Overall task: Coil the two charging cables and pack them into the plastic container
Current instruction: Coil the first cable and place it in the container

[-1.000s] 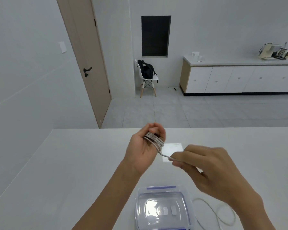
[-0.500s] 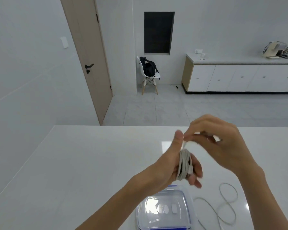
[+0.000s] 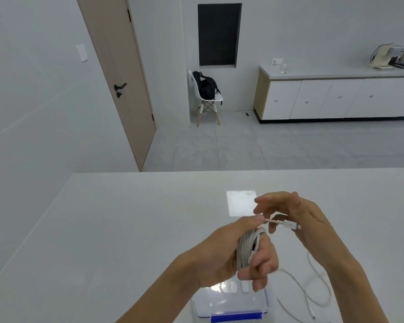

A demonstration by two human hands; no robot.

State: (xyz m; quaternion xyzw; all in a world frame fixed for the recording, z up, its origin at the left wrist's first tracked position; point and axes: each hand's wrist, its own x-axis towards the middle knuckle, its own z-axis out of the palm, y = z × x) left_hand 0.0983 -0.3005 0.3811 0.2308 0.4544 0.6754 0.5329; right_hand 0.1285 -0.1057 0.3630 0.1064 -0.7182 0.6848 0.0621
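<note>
Left hand lower than half a second ago, over the clear plastic container, fingers clamped on the coiled white charging cable. Right hand dropped too, fingers now spread, plug end sticking out between. Second cable unmoved, loose on white table.

Bright, even light — glare patch on table; hands motion-blurred; wide-angle edge bending.
</note>
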